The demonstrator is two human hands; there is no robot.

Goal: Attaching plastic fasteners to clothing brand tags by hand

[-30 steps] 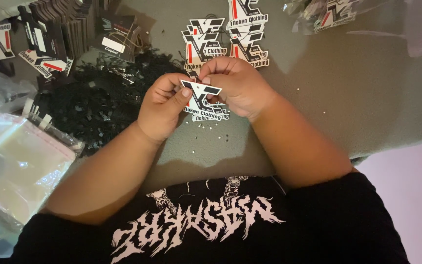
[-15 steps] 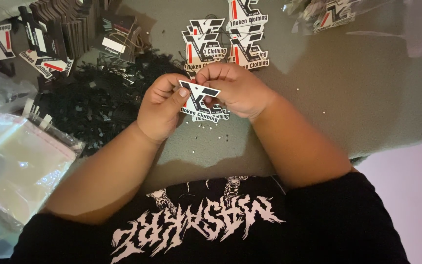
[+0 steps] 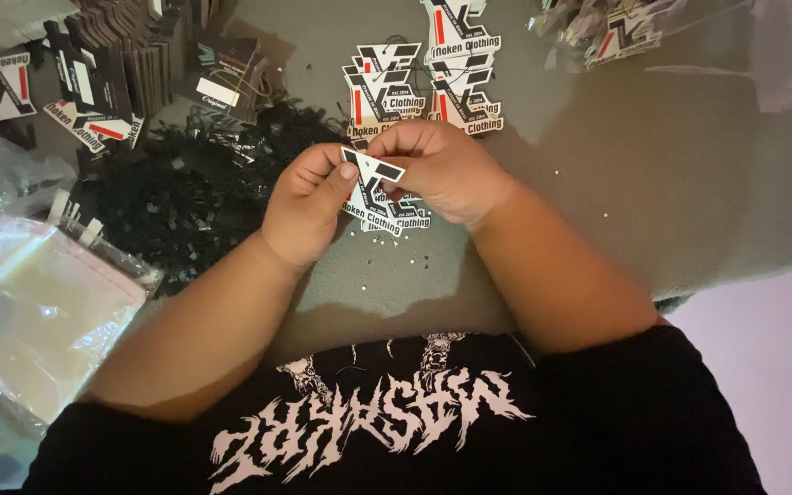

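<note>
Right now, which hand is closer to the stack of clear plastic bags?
The left hand. It is in the middle of the table, holding a cut-out card tag, with the clear plastic bags off to its left. The right hand holds the same tag from the far side, farther from the bags.

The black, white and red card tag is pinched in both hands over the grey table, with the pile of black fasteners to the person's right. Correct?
Not quite. In the head view the pile of black fasteners lies to the person's left. Both the left hand and the right hand do pinch the card tag over the grey table.
</note>
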